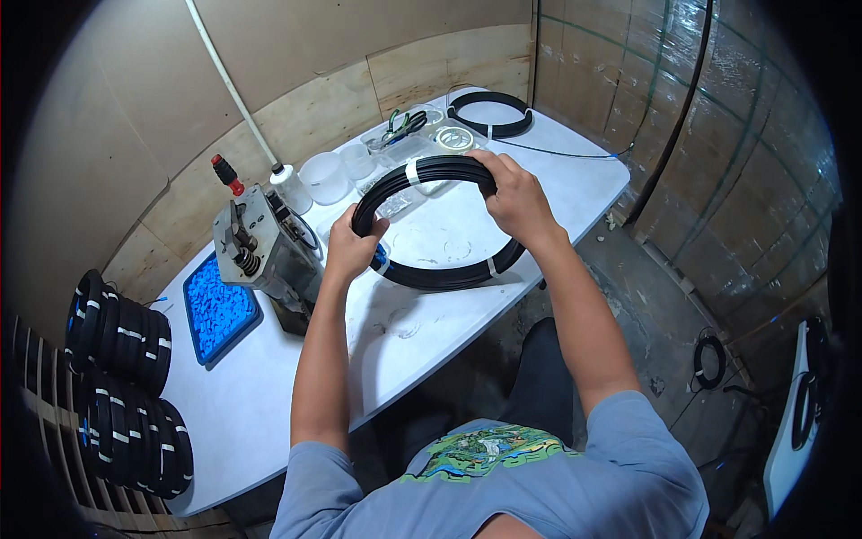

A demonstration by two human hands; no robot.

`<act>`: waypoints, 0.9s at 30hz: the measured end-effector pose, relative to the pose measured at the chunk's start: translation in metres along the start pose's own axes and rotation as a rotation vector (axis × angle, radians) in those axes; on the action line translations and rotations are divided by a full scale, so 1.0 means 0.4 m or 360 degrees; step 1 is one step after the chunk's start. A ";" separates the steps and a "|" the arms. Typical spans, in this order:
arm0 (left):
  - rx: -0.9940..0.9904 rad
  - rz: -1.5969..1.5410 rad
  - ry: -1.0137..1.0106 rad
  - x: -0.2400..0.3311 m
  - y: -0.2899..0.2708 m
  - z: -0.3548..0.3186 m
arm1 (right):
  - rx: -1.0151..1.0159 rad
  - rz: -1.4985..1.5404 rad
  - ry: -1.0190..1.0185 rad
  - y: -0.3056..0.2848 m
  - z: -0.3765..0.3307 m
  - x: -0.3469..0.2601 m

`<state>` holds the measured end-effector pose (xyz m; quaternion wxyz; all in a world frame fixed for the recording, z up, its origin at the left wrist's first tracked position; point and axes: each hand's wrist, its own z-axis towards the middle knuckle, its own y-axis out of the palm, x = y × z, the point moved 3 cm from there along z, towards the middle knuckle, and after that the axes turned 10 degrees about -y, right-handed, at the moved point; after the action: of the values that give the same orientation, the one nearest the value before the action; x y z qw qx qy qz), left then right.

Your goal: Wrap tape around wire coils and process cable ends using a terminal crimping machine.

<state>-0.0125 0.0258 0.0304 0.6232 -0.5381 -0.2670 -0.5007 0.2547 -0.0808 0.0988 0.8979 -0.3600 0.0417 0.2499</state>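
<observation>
left hand [350, 244], right hand [521, 202], both gripping coil [438, 278] (black)

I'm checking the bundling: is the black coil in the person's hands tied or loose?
Tied: white bands wrap the black coil, and its loops lie together in one ring held by the left hand and right hand.

Bench [242, 418]: white top, dk. smudges nr. front edge. L. side: blue tray [237, 340] w/ blue pcs., metal machine [256, 234] adj. Along back: wht. bottle [287, 189], round tub [323, 180], clear trays [415, 148] w/ misc. small items. Far end: blk. coil [467, 126], flat, wht. ties.
</observation>
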 end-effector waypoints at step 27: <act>-0.0187 -0.0356 -0.0059 -0.078 0.024 -0.038 | 0.0017 -0.0042 0.0019 0.006 -0.003 0.011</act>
<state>-0.0180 0.0214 -0.0048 0.5259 -0.5497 -0.3071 -0.5719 0.2573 -0.0782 0.0952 0.9028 -0.3571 0.0437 0.2357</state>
